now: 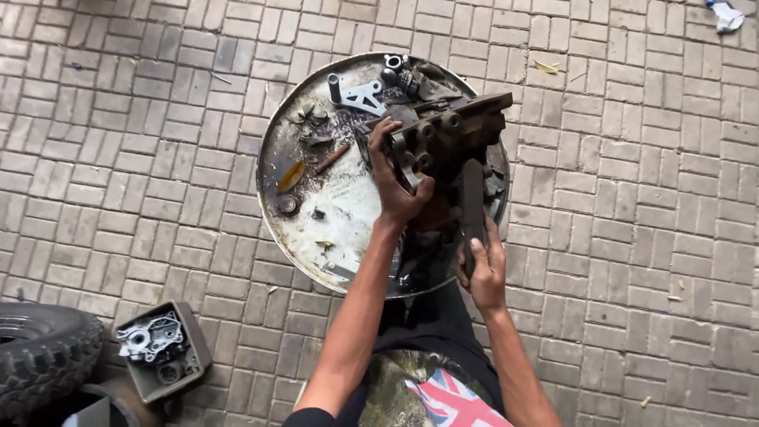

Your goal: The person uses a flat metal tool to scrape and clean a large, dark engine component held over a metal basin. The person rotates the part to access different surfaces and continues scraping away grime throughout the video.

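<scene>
Left hand (pixel 398 186) partly hides the greasy metal part (pixel 451 138).

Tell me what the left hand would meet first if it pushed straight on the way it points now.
The left hand already grips the rusty metal assembly; straight beyond lie small dark parts at the drum top's far rim, though depth is unclear.

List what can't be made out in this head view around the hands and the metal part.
- Right hand: its palm and grip are hidden behind the dark bar.
- Metal part: its underside is covered by the left hand.
- Tire: cut off by the left edge.
- Small bits on the drum lid: too small to identify.
</scene>
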